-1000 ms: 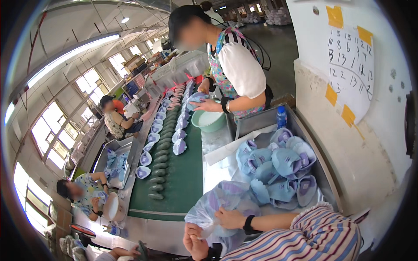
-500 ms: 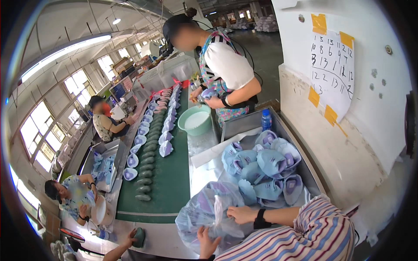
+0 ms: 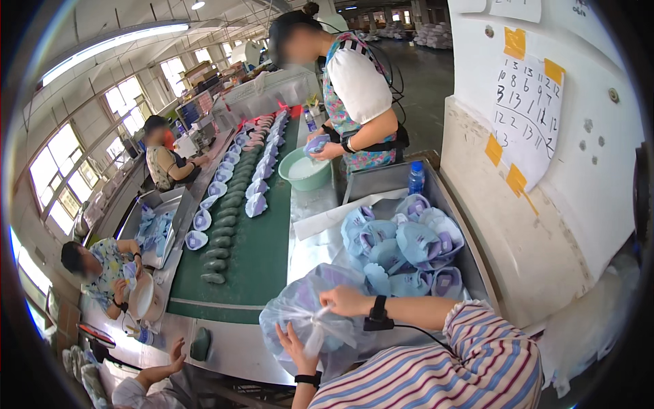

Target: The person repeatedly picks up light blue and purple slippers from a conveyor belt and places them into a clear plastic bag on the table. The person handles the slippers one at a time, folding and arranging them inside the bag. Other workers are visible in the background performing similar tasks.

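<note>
A clear plastic bag (image 3: 281, 310) with light blue and purple shoe uppers inside lies at the near end of the metal bench. Its neck is gathered into a knot. My right hand (image 3: 346, 300) pinches the plastic at the knot, fingers closed. Against the bag's near left side rests my left hand (image 3: 297, 349), its fingers spread beside the twisted plastic. Both my wrists wear black bands. Just beyond the bag, a heap of blue shoe uppers (image 3: 417, 242) sits in a metal tray (image 3: 475, 276).
A green conveyor belt (image 3: 266, 273) carries dark shoe lasts (image 3: 221, 242) and rows of uppers. A co-worker stands beyond by a green basin (image 3: 304, 172); others work along the left. Another person's open hand (image 3: 177, 356) is near a loose last (image 3: 200, 344). A blue bottle (image 3: 416, 178) stands in the tray.
My view has shifted. My right hand has moved onto the bag's knot, and my left hand has come up along its side. At the lower left, another person's hand has left the loose last.
</note>
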The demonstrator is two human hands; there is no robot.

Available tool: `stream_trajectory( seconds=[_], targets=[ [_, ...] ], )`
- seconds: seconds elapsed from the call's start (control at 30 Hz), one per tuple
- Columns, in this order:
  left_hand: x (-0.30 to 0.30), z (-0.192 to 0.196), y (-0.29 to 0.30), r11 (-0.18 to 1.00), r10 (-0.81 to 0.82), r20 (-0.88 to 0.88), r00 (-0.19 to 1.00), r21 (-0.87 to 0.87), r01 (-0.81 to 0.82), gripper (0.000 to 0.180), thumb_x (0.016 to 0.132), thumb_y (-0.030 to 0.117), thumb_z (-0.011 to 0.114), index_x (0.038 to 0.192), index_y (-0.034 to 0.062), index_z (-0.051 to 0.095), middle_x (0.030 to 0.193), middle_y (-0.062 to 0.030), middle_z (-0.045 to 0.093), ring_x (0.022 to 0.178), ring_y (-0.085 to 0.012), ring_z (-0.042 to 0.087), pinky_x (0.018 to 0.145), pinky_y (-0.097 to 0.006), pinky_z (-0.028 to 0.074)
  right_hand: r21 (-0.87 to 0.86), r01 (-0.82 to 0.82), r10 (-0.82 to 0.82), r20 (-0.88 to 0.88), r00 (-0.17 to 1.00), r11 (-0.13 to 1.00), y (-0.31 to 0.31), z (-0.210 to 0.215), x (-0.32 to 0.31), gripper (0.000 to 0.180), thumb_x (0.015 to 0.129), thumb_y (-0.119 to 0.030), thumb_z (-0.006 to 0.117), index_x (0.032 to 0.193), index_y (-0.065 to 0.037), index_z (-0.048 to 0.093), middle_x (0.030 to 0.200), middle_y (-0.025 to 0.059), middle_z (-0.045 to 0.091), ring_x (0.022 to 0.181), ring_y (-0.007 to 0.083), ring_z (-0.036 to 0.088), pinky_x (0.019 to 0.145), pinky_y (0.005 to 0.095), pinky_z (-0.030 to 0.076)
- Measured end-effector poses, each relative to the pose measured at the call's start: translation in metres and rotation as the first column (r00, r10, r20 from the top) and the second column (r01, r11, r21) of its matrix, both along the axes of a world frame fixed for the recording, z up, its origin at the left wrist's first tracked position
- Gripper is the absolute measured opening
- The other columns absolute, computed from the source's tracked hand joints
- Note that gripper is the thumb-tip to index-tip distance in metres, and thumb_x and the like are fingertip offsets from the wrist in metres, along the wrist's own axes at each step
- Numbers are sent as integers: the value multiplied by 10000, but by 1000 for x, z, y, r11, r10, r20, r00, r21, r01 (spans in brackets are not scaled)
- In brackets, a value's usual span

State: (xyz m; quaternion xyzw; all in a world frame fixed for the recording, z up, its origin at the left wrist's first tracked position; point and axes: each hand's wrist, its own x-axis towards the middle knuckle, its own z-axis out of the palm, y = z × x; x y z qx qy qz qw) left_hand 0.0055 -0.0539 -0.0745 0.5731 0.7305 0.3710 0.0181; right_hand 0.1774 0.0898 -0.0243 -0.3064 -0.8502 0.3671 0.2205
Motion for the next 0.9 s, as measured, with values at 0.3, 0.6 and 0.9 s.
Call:
stream_trajectory(
  seconds=[0.3, 0.6, 0.9],
  targets=[
    [-92, -3, 10, 915, 248, 277, 928, 247, -318, 185, 630, -14, 633, 794, 7, 553, 834, -118, 558, 785, -289, 539, 710, -336, 429, -890, 238, -916, -344, 207, 388, 150, -71, 103, 86, 754, -34, 570, 809, -86, 528, 619, 24, 479, 511, 140, 465, 444, 305, 398],
    [-40, 50, -20, 949, 68, 342, 937, 267, -166, 178, 727, -9, 570, 899, 35, 575, 994, -104, 602, 983, -267, 542, 876, -365, 412, -535, 601, -802, -446, 397, 594, 113, -40, 112, 143, 782, -7, 505, 906, -80, 506, 733, 32, 510, 670, 145, 550, 593, 253, 458],
    [-18, 38, 78, 867, -397, -312, 863, -438, 240, 132, 747, 214, 603, 802, 95, 602, 746, -91, 637, 757, -246, 618, 685, -380, 441, 427, -269, 285, 29, 958, 863, 20, 5, -37, 231, 732, -144, 607, 950, -67, 610, 957, 129, 590, 926, 325, 572, 789, 412, 469]
  ],
)
